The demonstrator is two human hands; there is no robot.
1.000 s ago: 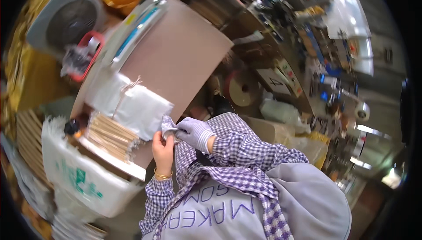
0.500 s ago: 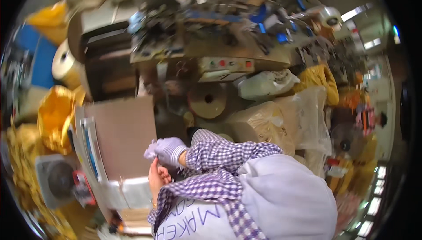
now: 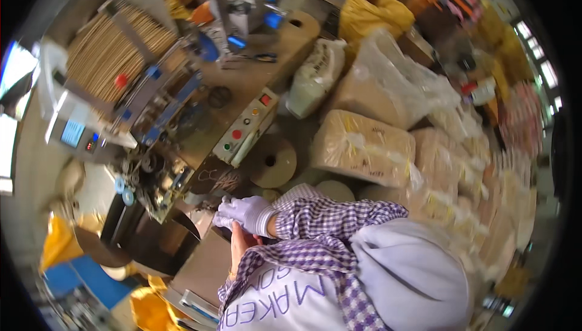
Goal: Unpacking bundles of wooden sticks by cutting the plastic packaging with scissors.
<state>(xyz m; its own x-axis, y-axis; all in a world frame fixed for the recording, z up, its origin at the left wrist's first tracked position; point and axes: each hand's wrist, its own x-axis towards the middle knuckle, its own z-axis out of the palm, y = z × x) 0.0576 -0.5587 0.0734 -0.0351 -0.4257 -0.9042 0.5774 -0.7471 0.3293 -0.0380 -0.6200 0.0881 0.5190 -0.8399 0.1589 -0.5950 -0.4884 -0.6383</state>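
My right hand (image 3: 250, 213) wears a lavender knit glove with a striped cuff. Its fingers are bent together around a small lavender bunch of what looks like knit cloth, too blurred to name. Just below it, my bare left hand (image 3: 239, 246) comes up against the gloved fingers. The fingers of the left hand are largely hidden behind the glove. Both hands meet in the air in front of my chest, beside the corner of a flat brown board (image 3: 203, 264) and below the front of a machine (image 3: 167, 182).
A control box (image 3: 245, 128) with coloured buttons juts out ahead, above a large roll (image 3: 273, 161) on the floor. Plastic-wrapped bundles (image 3: 364, 146) crowd the right side. Yellow sacks (image 3: 373, 13) stand farther back. Stacked brown sheets (image 3: 115, 52) fill the far left.
My view has swung to the right, so the machine and board now lie farther left and tilted. My hands stay together; the left hand is tucked more behind the gloved right.
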